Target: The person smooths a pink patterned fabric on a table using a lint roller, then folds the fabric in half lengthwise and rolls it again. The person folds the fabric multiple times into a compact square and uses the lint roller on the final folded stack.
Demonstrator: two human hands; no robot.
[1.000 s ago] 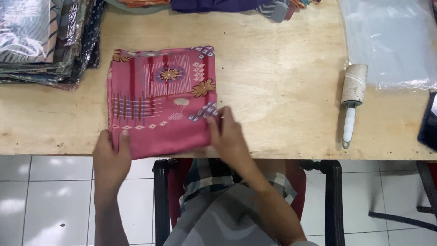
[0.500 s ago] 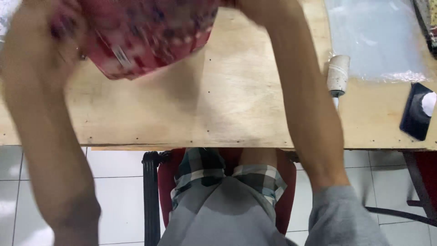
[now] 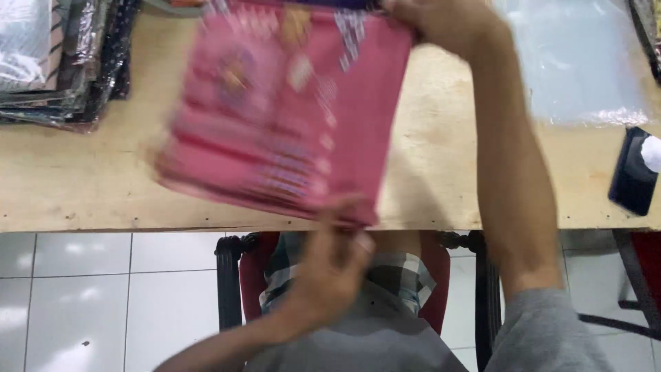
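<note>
Holding a folded pink cloth [image 3: 282, 110] above the worktop [image 3: 441, 158], the person grips it at two opposite edges. The left hand [image 3: 330, 265] comes up from below, palm away from the camera, fingers pinched on the cloth's near edge. The right arm stretches straight out over the worktop, and the right hand [image 3: 441, 24] is closed on the far top corner. The cloth is tilted and blurred. A stack of wrapped fabrics [image 3: 55, 62] lies at far left, a clear plastic bag [image 3: 578, 62] at right, with a dark phone [image 3: 630, 180] near it.
</note>
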